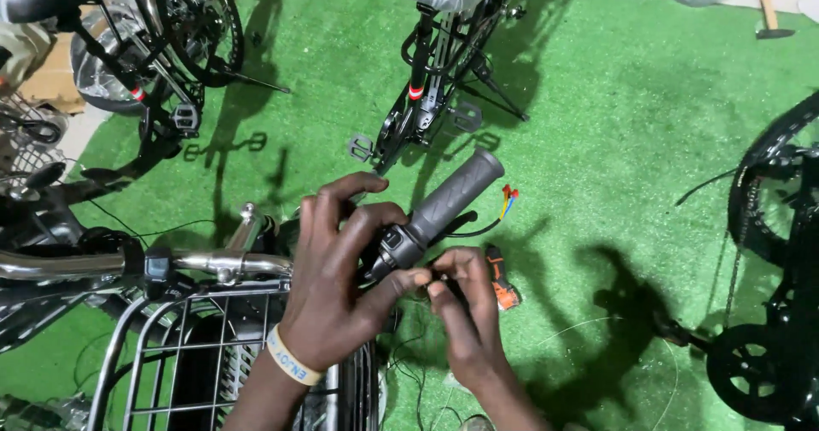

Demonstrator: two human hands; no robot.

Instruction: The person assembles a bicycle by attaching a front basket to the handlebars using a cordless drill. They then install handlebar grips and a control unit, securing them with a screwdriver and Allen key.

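Clasping the grey throttle handle [448, 199], the left hand [341, 269] grips while the right hand [465, 307] pinches its wire.

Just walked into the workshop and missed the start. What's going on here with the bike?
A person's left hand grips a grey handlebar grip with its control housing, at the end of a chrome handlebar. The right hand pinches thin wiring just under it. A wire basket sits below; other bicycles stand on the green turf.
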